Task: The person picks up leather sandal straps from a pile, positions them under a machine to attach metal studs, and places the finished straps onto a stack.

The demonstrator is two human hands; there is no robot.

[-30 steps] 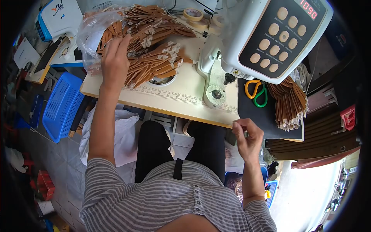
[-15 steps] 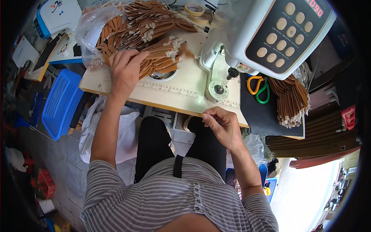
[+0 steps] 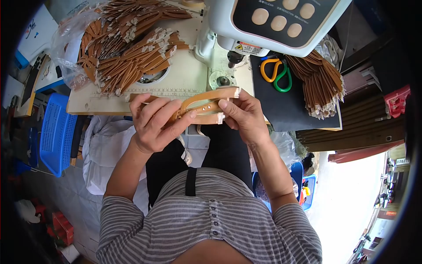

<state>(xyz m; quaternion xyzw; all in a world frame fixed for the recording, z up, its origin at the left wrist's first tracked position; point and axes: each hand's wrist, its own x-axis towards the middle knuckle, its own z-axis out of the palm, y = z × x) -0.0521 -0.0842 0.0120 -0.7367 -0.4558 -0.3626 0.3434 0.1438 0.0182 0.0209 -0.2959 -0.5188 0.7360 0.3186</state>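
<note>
A brown strap piece (image 3: pixel 211 94), like a sandal upper, is held up in front of the table's edge. It has several strips with white ends, and small metal studs show on the middle strip. My left hand (image 3: pixel 154 121) pinches its joined end. The fingers of my right hand (image 3: pixel 250 116) grip the strips near their white ends. Just beyond the hands is the round metal post (image 3: pixel 224 81) of a white machine (image 3: pixel 224 20), under its dark tip (image 3: pixel 235 58). A heap of similar brown strap pieces (image 3: pixel 136 64) lies to the left.
A round dish (image 3: pixel 163 75) of small parts is partly under the heap. Orange-and-green-handled scissors (image 3: pixel 281 77) lie on a black mat (image 3: pixel 268 103), beside a stack of brown straps (image 3: pixel 318 83). A blue basket (image 3: pixel 57 134) stands at the left. A ruler strip (image 3: pixel 103 94) runs along the table's front.
My left hand has come from the heap towards the middle with a strap piece. My right hand has taken hold of its other end. The view has shifted.
</note>
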